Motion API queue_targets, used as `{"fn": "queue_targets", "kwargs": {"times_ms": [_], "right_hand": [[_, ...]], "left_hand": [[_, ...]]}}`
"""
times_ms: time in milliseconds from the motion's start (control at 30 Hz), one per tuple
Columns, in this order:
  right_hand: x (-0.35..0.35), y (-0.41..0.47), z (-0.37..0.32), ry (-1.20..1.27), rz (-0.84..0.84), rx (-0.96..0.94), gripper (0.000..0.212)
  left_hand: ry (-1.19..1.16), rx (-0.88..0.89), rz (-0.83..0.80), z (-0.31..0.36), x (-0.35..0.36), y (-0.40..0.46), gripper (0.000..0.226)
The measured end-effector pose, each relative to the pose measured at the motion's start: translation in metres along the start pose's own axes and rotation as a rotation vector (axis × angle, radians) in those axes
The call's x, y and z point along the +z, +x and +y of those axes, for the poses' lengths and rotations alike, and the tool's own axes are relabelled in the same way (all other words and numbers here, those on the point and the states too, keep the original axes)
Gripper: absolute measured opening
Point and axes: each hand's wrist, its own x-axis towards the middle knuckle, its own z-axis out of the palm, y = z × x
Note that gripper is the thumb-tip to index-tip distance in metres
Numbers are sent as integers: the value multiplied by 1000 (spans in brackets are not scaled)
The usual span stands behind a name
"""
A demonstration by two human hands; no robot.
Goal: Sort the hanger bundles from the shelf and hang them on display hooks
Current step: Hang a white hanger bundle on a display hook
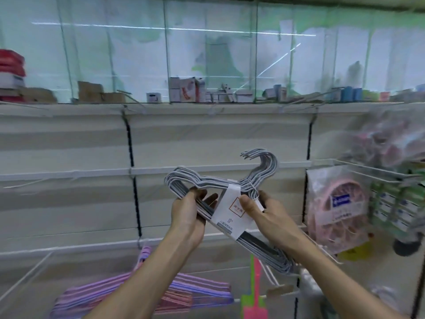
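Note:
A bundle of grey hangers [259,173] with a white paper label round its middle is held up in front of the white shelving, tilted down to the right. My left hand [190,215] grips its left shoulder from below. My right hand [259,210] pinches the bundle at the label just under the hooks. A bundle of purple and pink hangers [142,293] hangs from a hook [140,242] at the lower left. Bare wire display hooks [23,184] stick out of the panel at the left.
Pink round packaged goods [338,212] hang on hooks at the right, with green packs [395,203] beside them. A green and pink plastic item [254,295] hangs at the bottom centre. Small boxes [188,89] line the top shelf before a glass wall.

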Motion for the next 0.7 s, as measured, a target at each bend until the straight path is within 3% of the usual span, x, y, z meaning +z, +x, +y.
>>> {"fn": "queue_targets", "kwargs": {"times_ms": [167, 333, 467, 700], "right_hand": [[53, 29, -42, -9, -20, -69, 63], [89, 66, -85, -15, -25, -121, 70], [111, 94, -116, -76, -36, -150, 59], [142, 134, -137, -148, -64, -153, 69]], "left_hand": [[33, 93, 0, 57, -40, 22, 10], [112, 169, -69, 117, -67, 45, 14], [192, 170, -94, 166, -83, 64, 10], [225, 93, -107, 206, -104, 98, 10]]}}
